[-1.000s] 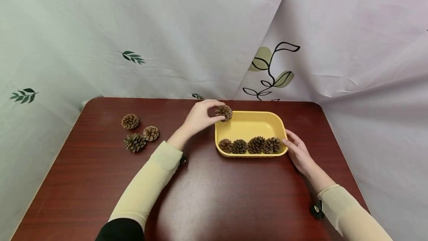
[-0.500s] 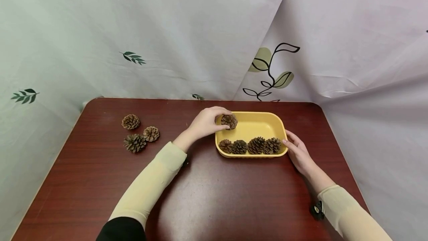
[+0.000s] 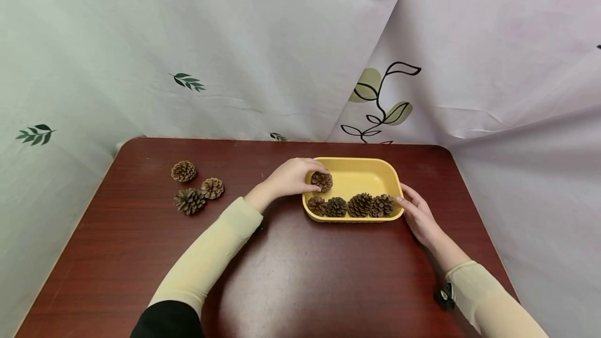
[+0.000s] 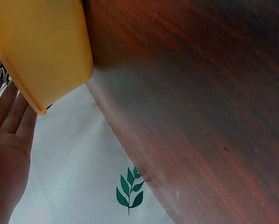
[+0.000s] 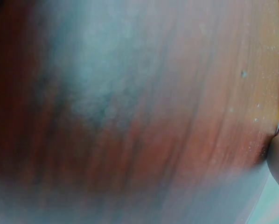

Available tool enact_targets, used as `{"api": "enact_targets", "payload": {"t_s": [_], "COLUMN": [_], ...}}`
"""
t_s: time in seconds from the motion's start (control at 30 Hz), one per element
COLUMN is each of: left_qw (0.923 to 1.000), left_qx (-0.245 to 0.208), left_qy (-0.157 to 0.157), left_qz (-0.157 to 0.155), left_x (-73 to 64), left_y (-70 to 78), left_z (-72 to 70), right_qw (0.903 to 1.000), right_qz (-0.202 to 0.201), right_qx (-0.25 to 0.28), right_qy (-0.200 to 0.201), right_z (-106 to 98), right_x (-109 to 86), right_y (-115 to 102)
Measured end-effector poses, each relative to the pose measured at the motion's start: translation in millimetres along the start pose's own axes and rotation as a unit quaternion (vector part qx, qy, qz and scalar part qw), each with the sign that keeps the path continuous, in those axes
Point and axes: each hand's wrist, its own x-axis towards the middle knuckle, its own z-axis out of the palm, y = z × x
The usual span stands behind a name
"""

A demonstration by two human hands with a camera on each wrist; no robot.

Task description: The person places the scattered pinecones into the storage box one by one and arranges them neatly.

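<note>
My left hand (image 3: 293, 177) reaches over the left wall of a yellow rectangular tray (image 3: 359, 171) and pinches a brown pine cone (image 3: 322, 181) between thumb and fingers, inside the tray's left end. Along the near wall lie several more pine cones (image 3: 360, 205) in a row, just in front of the held one. At the tray's right end my right hand (image 3: 419, 214) grips the rim, thumb on top and fingers along the outer side. In the left wrist view the left hand (image 4: 11, 140) shows beside the tray's yellow wall (image 4: 46, 51), its fingertips hidden behind the rim.
Three loose pine cones, one at the back (image 3: 183, 171), one at the right (image 3: 213, 188) and a darker one in front (image 3: 190, 201), lie on the left of the reddish-brown table (image 3: 300, 275). A pale leaf-print cloth (image 3: 263, 56) hangs behind the table.
My left hand has lowered the pine cone from above the tray's back left corner into the tray, nearer the front row. The right hand keeps its place on the rim.
</note>
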Motion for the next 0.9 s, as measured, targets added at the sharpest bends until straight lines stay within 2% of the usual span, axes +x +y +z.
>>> {"api": "enact_targets", "payload": {"t_s": [0.47,0.9], "left_qw": [0.9975,0.9947], "left_qx": [0.050,0.050], "left_qy": [-0.043,-0.089], "left_qz": [0.027,0.014], "left_x": [3.1,9.5], "left_y": [1.5,3.2], "left_z": [-0.5,-3.2], "right_qw": [1.0000,1.0000], "right_qz": [0.000,0.004], "right_qx": [-0.001,-0.007], "right_qy": [-0.004,-0.002], "right_z": [0.4,0.6], "right_x": [-1.5,0.1], "right_y": [-0.1,0.2]}}
